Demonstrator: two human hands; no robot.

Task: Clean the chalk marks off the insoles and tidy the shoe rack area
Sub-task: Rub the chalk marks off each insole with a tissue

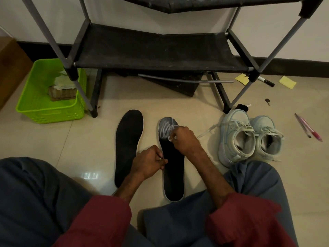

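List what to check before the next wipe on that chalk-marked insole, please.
1. Right insole steadied: ok, left hand pinches its edge.
2. Wiper in right hand: cannot tell, only a small white bit shows between its fingers.
3. Chalk marks gone: not ok, scribbles cover the toe.
4. Left insole clean: ok, no marks visible.
5. Floor tidy: not ok, pens and yellow notes lie loose.

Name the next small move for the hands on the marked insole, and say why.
Likely sweep the right hand, which pinches a small white item, forward over the chalk scribbles at the toe end of the right insole. Scribbles cover that end, the left hand pinches its edge to steady it, and the left insole looks clean.
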